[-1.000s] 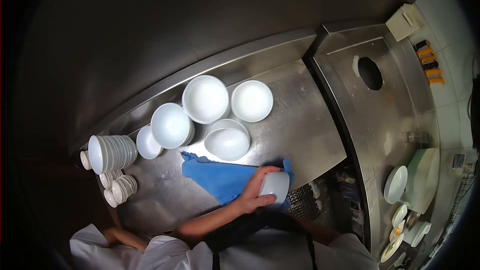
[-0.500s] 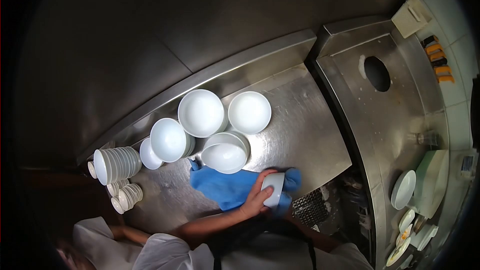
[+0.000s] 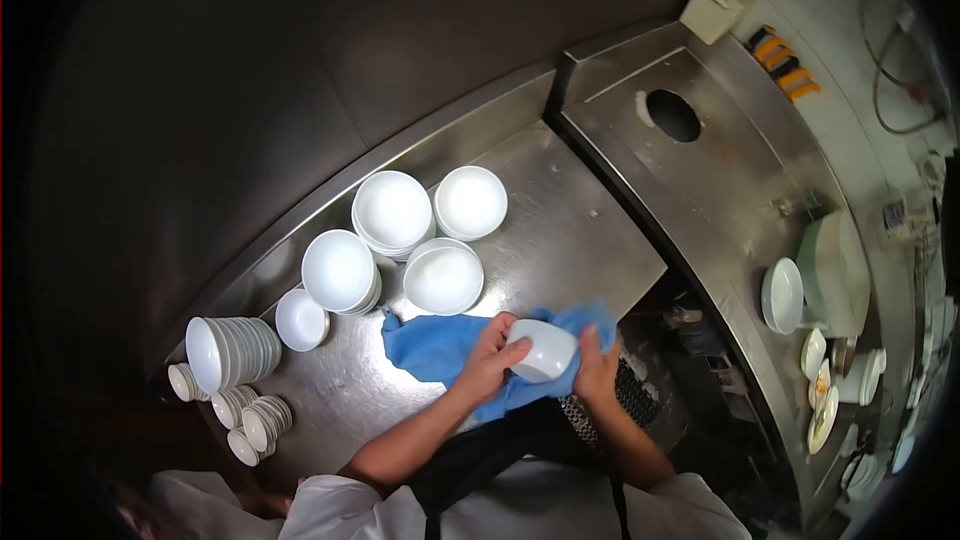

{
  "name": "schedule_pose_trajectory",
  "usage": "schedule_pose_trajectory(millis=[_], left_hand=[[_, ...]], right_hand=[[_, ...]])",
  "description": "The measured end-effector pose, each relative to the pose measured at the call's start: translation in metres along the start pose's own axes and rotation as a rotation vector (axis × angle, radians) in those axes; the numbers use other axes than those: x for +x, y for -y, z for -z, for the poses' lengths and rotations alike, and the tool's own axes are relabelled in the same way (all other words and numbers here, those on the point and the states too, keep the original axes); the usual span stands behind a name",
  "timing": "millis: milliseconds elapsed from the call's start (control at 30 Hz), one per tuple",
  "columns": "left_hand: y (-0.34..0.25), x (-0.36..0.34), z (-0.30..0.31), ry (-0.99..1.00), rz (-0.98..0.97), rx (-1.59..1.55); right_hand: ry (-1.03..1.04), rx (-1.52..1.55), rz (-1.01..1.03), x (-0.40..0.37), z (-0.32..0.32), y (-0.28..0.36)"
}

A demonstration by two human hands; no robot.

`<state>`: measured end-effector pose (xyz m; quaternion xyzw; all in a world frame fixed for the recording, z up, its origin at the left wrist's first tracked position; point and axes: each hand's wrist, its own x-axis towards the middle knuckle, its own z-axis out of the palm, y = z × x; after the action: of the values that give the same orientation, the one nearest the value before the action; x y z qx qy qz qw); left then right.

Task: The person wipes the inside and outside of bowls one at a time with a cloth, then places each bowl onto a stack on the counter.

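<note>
My left hand [image 3: 487, 365] grips a small white bowl [image 3: 547, 352] by its near left side, thumb across it. The bowl is tilted with its outer wall toward me. At its right side my right hand [image 3: 597, 368] is closed on a bunched part of the blue cloth [image 3: 428, 348], some of its fingers hidden. The rest of the cloth lies over the front of the steel counter [image 3: 560, 230], behind and below the bowl. Just beyond the cloth stands a white bowl stack [image 3: 443, 278].
More white bowl stacks [image 3: 393, 211] stand along the back wall. On the left are a row of nested bowls [image 3: 232, 355] and small dishes [image 3: 262, 424]. Another person's sleeve [image 3: 205, 500] shows at lower left. To the right, a steel sink counter [image 3: 690, 190] has a round hole [image 3: 674, 115].
My right hand has come into view at the bowl's right with the cloth. The bowl has turned in my left hand. The view has shifted to the right.
</note>
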<state>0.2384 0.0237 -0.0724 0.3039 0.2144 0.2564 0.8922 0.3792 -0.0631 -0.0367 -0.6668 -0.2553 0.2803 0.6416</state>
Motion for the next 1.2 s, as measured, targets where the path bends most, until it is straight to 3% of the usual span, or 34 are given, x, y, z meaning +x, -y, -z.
schedule_pose_trajectory(millis=[67,167,267,300,333,367,400,467,567,667,700,800,967,1067,1200], left_hand=[[-0.008,-0.007,0.003,0.098,-0.049,-0.012],[-0.016,-0.026,-0.004,0.003,-0.099,-0.005],[-0.024,-0.033,-0.016,-0.07,-0.171,-0.145],[-0.025,-0.032,-0.017,-0.06,-0.185,-0.147],[-0.024,-0.029,-0.017,-0.043,-0.196,-0.148],[-0.007,-0.024,-0.007,-0.007,-0.158,-0.054],[-0.004,-0.035,-0.015,-0.005,-0.26,0.165],[0.015,-0.041,0.009,0.059,-0.286,0.645],[-0.012,-0.064,-0.034,-0.016,-0.059,0.868],[-0.024,-0.067,-0.065,0.238,-0.77,0.95],[-0.02,-0.063,-0.061,0.281,-0.902,1.016],[-0.037,-0.057,-0.061,0.315,-1.018,1.284],[-0.067,-0.076,-0.047,0.21,-1.09,1.526],[-0.092,-0.103,-0.025,0.004,-1.039,1.517],[-0.107,-0.146,0.028,-0.597,-1.098,1.604]], right_hand=[[-0.194,0.054,0.02,0.015,-0.006,0.003],[-0.434,0.017,0.013,0.03,0.004,-0.002],[-0.257,-0.08,0.073,0.0,0.002,0.009],[-0.197,-0.052,0.171,-0.021,-0.01,0.01],[-0.012,-0.159,0.454,-0.033,-0.01,-0.023],[0.119,-0.177,0.545,-0.049,-0.027,0.003],[0.147,-0.525,0.722,-0.056,-0.034,0.007],[0.042,-0.748,0.708,-0.049,-0.04,0.033],[0.182,-0.14,0.218,-0.018,-0.023,0.05],[0.372,0.637,-0.453,-0.002,0.003,0.051],[0.436,0.804,-0.59,-0.005,0.001,0.036],[0.305,1.023,-0.449,-0.044,-0.019,0.012],[0.135,0.52,-0.521,-0.052,-0.028,0.043],[0.112,0.737,-0.497,-0.052,-0.014,0.048],[0.098,0.79,-0.55,-0.045,-0.002,0.038]])
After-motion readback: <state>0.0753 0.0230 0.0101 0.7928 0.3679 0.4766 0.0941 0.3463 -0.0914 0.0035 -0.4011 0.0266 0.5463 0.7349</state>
